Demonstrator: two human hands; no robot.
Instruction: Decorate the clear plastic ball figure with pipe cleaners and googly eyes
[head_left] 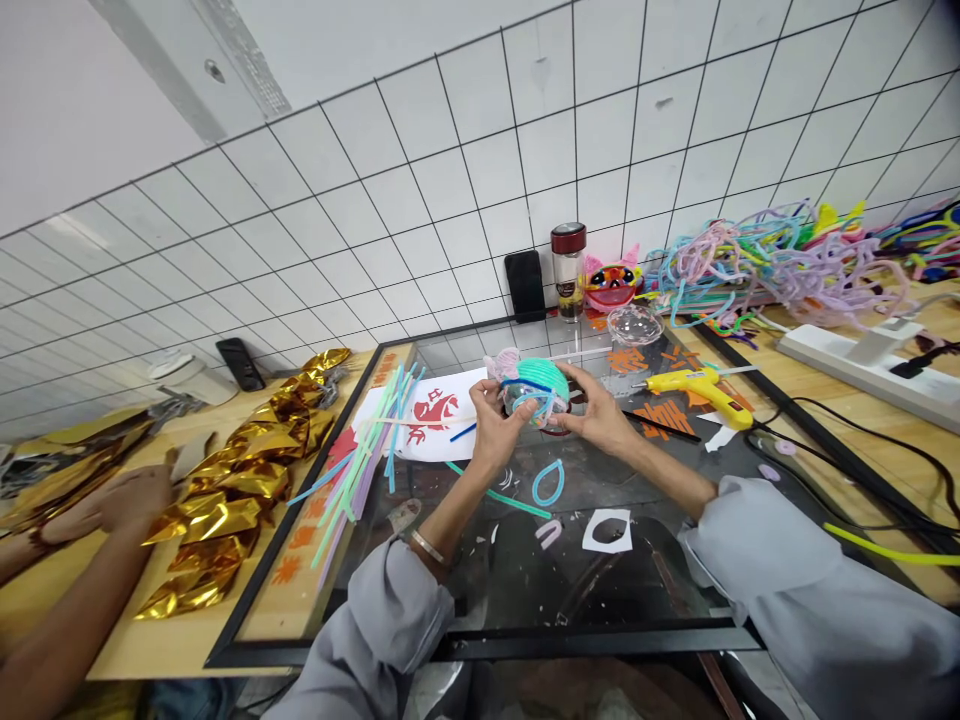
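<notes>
Between my two hands is a rounded pipe-cleaner craft piece [546, 376], with a mint-green top, a pink ear-like part and blue strands across its front. My left hand [496, 420] grips its left side, thumb across the front. On the right side, my right hand [596, 412] closes on it with thumb and fingers. The piece is held above the dark glass panel [465, 560]; its underside is partly hidden by my fingers. Below lie a blue pipe-cleaner loop [548, 483], a small bent lilac piece [549, 533] and a white paper with a hole [607, 545].
A yellow hot glue gun [701, 392] lies to the right, near a power strip [874, 370]. Pipe cleaners [367, 450] cover a printed sheet [439, 412]. Behind stand a phone [525, 285], a bottle [568, 270] and a pink mask-like craft [611, 282]. Another person's hands [135, 500] rest near gold foil [225, 500].
</notes>
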